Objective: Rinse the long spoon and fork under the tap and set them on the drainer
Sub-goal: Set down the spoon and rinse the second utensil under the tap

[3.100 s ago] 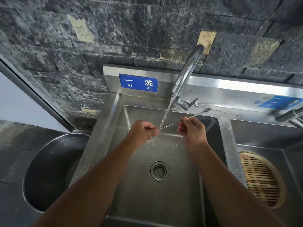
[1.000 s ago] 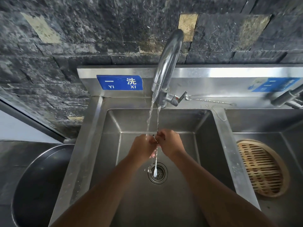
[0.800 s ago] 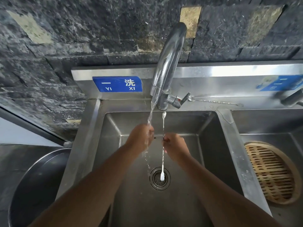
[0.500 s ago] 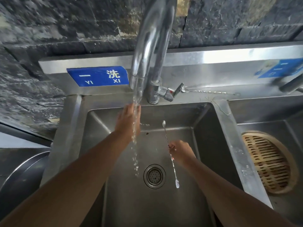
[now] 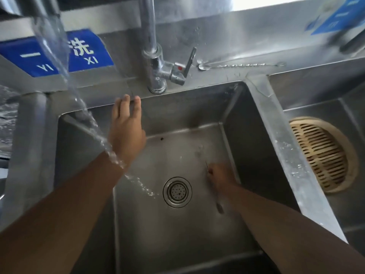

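My right hand is low in the left basin, closed on a long thin metal utensil. It is blurred, so I cannot tell spoon from fork. My left hand is open, its fingers spread against the basin's back wall just below the tap base. Water runs from the spout at the top left and splashes over my left wrist. A second long utensil with a twisted handle lies on the back ledge, right of the tap lever.
The basin drain sits between my forearms. A steel divider separates the left basin from the right one, where a round slatted bamboo drainer lies. A blue sign is on the backsplash.
My left hand let go of the utensil and rose, open, toward the tap base. My right hand carried the utensil down and right, out of the stream. The view moved closer.
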Action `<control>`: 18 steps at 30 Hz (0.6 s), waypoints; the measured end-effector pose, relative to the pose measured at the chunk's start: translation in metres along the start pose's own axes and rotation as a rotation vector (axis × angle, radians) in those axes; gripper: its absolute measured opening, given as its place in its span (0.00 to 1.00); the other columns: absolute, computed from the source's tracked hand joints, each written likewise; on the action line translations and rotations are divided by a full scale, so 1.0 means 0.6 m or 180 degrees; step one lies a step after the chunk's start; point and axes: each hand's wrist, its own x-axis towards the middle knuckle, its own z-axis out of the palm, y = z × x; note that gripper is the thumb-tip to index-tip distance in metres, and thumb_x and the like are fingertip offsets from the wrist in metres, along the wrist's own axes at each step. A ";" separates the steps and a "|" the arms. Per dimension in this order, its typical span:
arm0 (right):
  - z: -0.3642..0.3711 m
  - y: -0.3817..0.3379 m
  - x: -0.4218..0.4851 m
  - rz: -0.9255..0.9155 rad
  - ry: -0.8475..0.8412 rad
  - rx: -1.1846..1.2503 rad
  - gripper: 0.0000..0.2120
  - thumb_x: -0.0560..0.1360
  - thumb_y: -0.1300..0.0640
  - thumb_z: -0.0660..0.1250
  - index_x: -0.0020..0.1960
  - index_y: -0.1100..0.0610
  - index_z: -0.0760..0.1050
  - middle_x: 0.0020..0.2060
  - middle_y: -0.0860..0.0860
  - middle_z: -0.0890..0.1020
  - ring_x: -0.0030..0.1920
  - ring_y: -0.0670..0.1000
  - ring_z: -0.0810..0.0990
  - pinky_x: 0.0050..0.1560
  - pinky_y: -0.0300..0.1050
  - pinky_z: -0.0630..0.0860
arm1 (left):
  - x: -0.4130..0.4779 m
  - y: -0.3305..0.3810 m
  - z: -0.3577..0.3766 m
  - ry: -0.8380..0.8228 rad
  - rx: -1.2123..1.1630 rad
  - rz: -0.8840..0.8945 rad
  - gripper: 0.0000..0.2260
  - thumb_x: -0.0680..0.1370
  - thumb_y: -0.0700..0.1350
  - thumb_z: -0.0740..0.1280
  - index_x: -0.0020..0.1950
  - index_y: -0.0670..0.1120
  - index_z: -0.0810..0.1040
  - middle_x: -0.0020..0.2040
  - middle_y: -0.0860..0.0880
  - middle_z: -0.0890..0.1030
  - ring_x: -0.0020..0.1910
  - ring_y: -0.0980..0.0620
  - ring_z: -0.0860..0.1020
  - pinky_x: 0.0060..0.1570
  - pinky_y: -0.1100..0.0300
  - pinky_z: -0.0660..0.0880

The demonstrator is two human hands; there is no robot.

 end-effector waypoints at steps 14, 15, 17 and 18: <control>0.030 0.023 0.019 0.0353 -0.0226 0.0092 0.12 0.77 0.59 0.60 0.57 0.58 0.78 0.59 0.60 0.80 0.59 0.61 0.80 0.57 0.48 0.75 | 0.001 -0.009 0.024 0.0201 -0.0023 0.0003 0.38 0.68 0.31 0.64 0.77 0.41 0.58 0.76 0.36 0.58 0.75 0.34 0.55 0.76 0.46 0.56; 0.030 0.024 0.019 0.0352 -0.0234 0.0076 0.13 0.78 0.59 0.59 0.58 0.58 0.78 0.60 0.60 0.80 0.59 0.60 0.79 0.58 0.48 0.75 | 0.000 -0.008 0.024 0.0191 -0.0015 0.0001 0.38 0.68 0.31 0.64 0.77 0.41 0.58 0.76 0.36 0.59 0.75 0.34 0.56 0.76 0.46 0.56; 0.030 0.025 0.023 0.0355 -0.0242 0.0065 0.14 0.80 0.58 0.58 0.61 0.58 0.77 0.63 0.61 0.78 0.62 0.60 0.78 0.61 0.48 0.74 | 0.001 -0.007 0.023 0.0181 -0.0016 -0.0005 0.38 0.67 0.31 0.64 0.77 0.41 0.59 0.76 0.36 0.59 0.75 0.34 0.56 0.76 0.45 0.57; 0.030 0.025 0.024 0.0353 -0.0264 0.0054 0.15 0.81 0.58 0.57 0.62 0.58 0.76 0.64 0.61 0.77 0.63 0.60 0.77 0.63 0.48 0.73 | 0.001 -0.006 0.024 0.0169 -0.0022 -0.0012 0.38 0.67 0.31 0.64 0.77 0.41 0.59 0.76 0.36 0.59 0.75 0.34 0.56 0.76 0.45 0.57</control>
